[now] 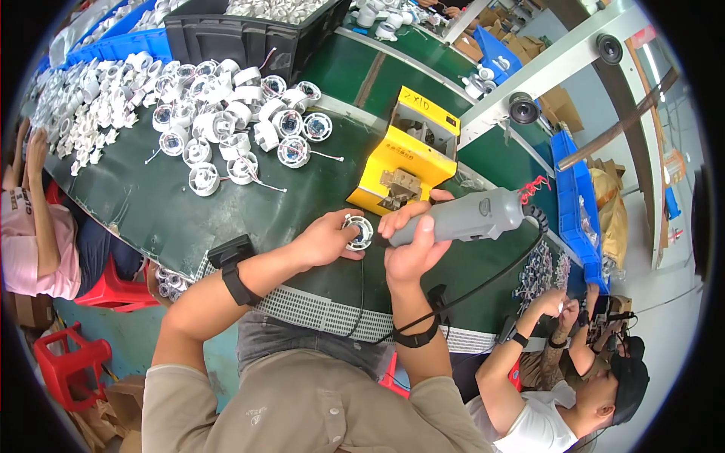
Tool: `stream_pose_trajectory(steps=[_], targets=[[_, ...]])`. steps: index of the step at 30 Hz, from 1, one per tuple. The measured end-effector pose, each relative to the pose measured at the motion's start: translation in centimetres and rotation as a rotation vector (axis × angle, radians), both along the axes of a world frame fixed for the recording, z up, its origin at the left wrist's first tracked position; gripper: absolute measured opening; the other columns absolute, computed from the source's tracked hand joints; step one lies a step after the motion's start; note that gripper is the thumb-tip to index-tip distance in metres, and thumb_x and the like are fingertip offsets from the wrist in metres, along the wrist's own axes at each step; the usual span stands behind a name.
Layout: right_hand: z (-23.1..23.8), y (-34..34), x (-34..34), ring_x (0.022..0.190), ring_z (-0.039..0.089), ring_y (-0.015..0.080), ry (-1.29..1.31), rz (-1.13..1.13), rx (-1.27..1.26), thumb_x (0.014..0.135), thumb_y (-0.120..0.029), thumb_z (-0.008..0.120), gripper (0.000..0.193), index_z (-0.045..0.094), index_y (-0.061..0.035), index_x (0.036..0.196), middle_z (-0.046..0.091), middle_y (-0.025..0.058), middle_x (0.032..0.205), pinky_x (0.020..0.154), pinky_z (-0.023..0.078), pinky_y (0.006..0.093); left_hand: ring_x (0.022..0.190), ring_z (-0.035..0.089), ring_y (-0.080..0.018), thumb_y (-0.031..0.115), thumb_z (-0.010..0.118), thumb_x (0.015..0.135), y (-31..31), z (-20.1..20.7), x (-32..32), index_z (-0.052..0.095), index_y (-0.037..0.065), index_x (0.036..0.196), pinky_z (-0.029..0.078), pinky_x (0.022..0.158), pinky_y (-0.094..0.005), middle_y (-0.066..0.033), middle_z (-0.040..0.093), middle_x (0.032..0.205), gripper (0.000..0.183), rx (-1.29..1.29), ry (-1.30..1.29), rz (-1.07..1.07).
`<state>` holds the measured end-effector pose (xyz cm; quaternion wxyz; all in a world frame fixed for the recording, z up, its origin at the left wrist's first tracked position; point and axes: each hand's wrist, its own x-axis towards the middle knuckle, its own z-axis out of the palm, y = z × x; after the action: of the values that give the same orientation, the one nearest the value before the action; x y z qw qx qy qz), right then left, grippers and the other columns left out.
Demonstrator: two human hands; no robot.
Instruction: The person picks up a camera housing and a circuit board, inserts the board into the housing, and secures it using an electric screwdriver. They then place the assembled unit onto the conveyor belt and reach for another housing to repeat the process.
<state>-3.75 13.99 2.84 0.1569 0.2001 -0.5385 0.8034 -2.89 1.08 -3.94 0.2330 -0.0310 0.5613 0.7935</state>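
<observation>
Far left: a co-worker in a pink top (66, 260), sitting by the bench, one hand reaching to its edge.

Next: a heap of small white parts (91, 124), spreading over the green bench (317, 189); a blue bin (155, 49) and a black crate (226, 44) are standing behind.

Left of centre: a cluster of white cups (239, 113), several trailing wires and showing round boards inside. Whether these are finished or waiting, I cannot tell.

Centre: my left hand (328, 240), closing its fingers around one round white housing (365, 234). I am holding this piece just above the bench, its open face showing, apart from the cluster.

Beyond it: a yellow machine (384, 164), standing on the bench with metal workings at its front.

Right of centre: my right hand (408, 260), gripping a grey electric screwdriver (472, 215). I am pointing its dark nose at the housing; contact I cannot confirm.

Progress, as I am judging it: one piece being worked on, not yet set down; any fastening already done is not showing.

Far right: small wired parts (532, 272) are lying near a co-worker in a white top (540, 423).
</observation>
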Motion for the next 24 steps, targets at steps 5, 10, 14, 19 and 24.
stream_pose_trajectory(steps=[5, 10, 14, 19, 24], targets=[[-0.6, -0.4, 0.0, 0.052, 0.049, 0.0167, -0.01, 0.018, 0.015, 0.094, -0.023, 0.047, 0.041, 0.031, -0.0002, 0.124, 0.049, 0.0095, 0.07, 0.052, 0.047, 0.0331, 0.088, 0.067, -0.0246, 0.008, 0.044, 0.097, 0.0, 0.4, 0.0, 0.039, -0.008, 0.134, 0.059, 0.076, -0.031, -0.0174, 0.057, 0.113, 0.04, -0.012, 0.005, -0.005], [-0.6, -0.5, -0.2, 0.053, 0.05, 0.0165, 0.005, 0.011, 0.051, 0.094, -0.023, 0.047, 0.042, 0.03, 0.0, 0.124, 0.05, 0.0096, 0.071, 0.053, 0.048, 0.0328, 0.088, 0.067, -0.0248, 0.009, 0.044, 0.097, 0.0, 0.2, 0.0, 0.038, -0.009, 0.134, 0.059, 0.076, -0.0311, -0.0186, 0.056, 0.114, 0.041, 0.011, 0.006, -0.01], [-0.8, -0.6, -0.4, 0.054, 0.051, 0.0166, -0.002, 0.021, 0.036, 0.094, -0.023, 0.047, 0.041, 0.03, -0.0001, 0.124, 0.05, 0.0093, 0.071, 0.053, 0.048, 0.0328, 0.088, 0.067, -0.0253, 0.008, 0.044, 0.097, 0.0, 0.5, 0.1, 0.038, -0.008, 0.135, 0.059, 0.077, -0.0312, -0.0186, 0.056, 0.114, 0.042, 0.004, 0.002, -0.011], [-1.0, -0.7, -0.4, 0.054, 0.05, 0.0162, -0.031, 0.034, 0.019, 0.094, -0.023, 0.048, 0.041, 0.03, -0.0011, 0.125, 0.05, 0.0089, 0.072, 0.053, 0.048, 0.0328, 0.088, 0.067, -0.0252, 0.007, 0.043, 0.097, 0.0, -0.1, 0.0, 0.038, -0.008, 0.136, 0.059, 0.077, -0.0312, -0.0192, 0.056, 0.113, 0.042, 0.005, -0.002, -0.004], [-1.3, -0.6, -0.3, 0.054, 0.05, 0.0163, -0.01, 0.042, 0.054, 0.094, -0.024, 0.048, 0.042, 0.03, -0.002, 0.125, 0.05, 0.009, 0.072, 0.053, 0.048, 0.0328, 0.087, 0.067, -0.0248, 0.007, 0.043, 0.096, 0.2, 0.2, 0.1, 0.038, -0.007, 0.136, 0.059, 0.077, -0.0304, -0.0197, 0.057, 0.111, 0.042, -0.003, -0.001, 0.009]])
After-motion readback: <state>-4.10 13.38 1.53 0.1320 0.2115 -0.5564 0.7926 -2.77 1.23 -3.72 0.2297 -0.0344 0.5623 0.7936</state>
